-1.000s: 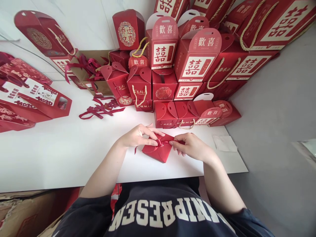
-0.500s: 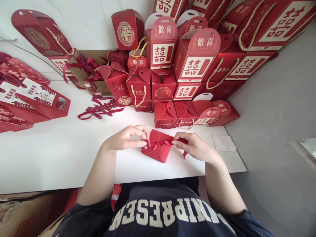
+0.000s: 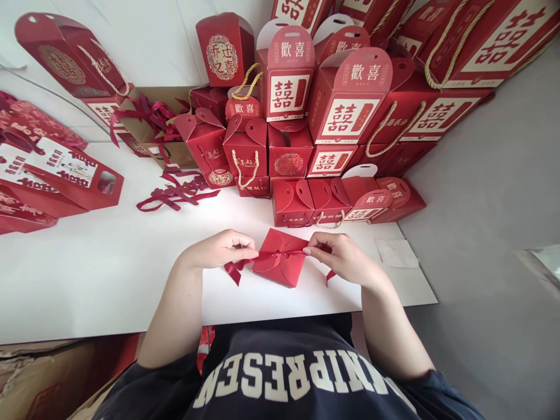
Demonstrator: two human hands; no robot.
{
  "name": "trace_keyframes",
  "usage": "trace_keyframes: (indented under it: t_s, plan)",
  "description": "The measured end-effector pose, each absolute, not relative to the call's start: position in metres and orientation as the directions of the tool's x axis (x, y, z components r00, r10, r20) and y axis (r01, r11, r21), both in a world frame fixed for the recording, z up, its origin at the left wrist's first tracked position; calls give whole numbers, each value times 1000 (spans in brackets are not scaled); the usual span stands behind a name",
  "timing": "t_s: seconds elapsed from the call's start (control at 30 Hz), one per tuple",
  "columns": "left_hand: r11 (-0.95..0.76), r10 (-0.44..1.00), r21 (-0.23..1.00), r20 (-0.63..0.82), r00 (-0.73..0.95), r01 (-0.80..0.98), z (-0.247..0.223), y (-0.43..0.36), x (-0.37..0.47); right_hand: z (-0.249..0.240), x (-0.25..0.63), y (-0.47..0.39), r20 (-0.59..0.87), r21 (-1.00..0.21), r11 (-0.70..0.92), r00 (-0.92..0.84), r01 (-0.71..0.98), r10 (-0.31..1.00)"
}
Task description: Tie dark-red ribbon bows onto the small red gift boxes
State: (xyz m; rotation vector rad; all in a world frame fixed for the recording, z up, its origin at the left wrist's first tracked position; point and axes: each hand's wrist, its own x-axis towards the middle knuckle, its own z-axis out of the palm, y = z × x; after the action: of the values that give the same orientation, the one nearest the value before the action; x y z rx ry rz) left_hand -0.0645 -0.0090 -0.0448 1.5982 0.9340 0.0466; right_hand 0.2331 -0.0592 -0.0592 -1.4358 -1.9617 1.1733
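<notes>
A small red gift box (image 3: 280,273) with curved, overlapping flaps lies on the white table near its front edge. Across its top runs a dark red ribbon (image 3: 290,253), drawn tight, with a small crossing or knot at the middle. My left hand (image 3: 227,247) pinches the ribbon at the box's left side, and a loose tail hangs below the fingers. At the right corner, my right hand (image 3: 336,254) pinches the other end between thumb and fingers; a short tail shows beneath it.
Red gift boxes (image 3: 286,93) stand stacked along the back. A ribbon pile (image 3: 179,192) lies behind my left hand, near a cardboard box (image 3: 175,153) holding more ribbon. Red bags (image 3: 96,186) sit at far left. A white paper (image 3: 397,253) lies right, by the grey wall (image 3: 490,198).
My left hand has moved slightly left, and the ribbon, loosely looped before, is now straight and taut across the box. A ribbon tail now shows at the left. My right hand stays nearly still.
</notes>
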Motion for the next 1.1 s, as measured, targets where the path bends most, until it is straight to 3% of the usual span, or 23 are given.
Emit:
trace_keyframes:
  t_s: [0.33, 0.47, 0.6, 0.7, 0.97, 1.1]
  plan:
    - [18, 416, 869, -456, 786, 495, -61, 5, -79, -62, 234, -56, -118, -824, 120, -374, 554, 920]
    - [-115, 517, 965, -145, 844, 235, -64, 8, -70, -65, 235, -55, -129, -845, 103, -387, 525, 913]
    - [-251, 557, 968, 145, 818, -2, -66, 5, -45, -65, 235, -53, -154, -870, 68, -400, 488, 903]
    - [-258, 542, 966, 130, 830, 17, -68, 1, -29, -65, 235, -51, -167, -885, 46, -407, 464, 898]
    - [-271, 729, 936, 46, 683, 226, -69, -3, -22, -66, 242, -50, -136, -968, -3, -519, 249, 844]
    - [-298, 724, 916, 33, 690, 269, -71, -1, -23, -57, 235, -54, -7, -977, 121, -597, 174, 802]
